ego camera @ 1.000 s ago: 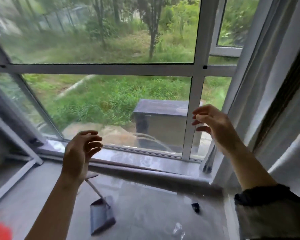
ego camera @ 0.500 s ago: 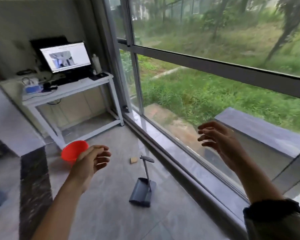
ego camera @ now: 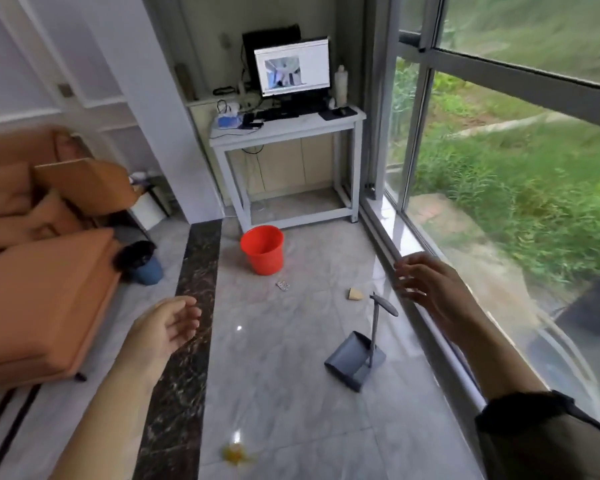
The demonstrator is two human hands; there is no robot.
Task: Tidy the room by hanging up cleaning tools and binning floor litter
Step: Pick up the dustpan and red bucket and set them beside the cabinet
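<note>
- Held nothing in the left hand [ego camera: 163,327], fingers loosely curled, raised nearer than the red bucket [ego camera: 267,263] and to its left.
- Held nothing in the right hand [ego camera: 430,289] either, fingers spread and relaxed, out to the bucket's right beside the window [ego camera: 520,188].
- Found the dustpan [ego camera: 354,358] on the tiles, handle upright, nearer than the bucket and to its right.
- Spotted litter: a blister pack [ego camera: 283,285] just in front of the bucket, a tan scrap [ego camera: 355,294] further right, a yellow scrap [ego camera: 236,455] (too blurred to identify) much nearer.
- Noted a desk [ego camera: 291,129] just behind the bucket.
</note>
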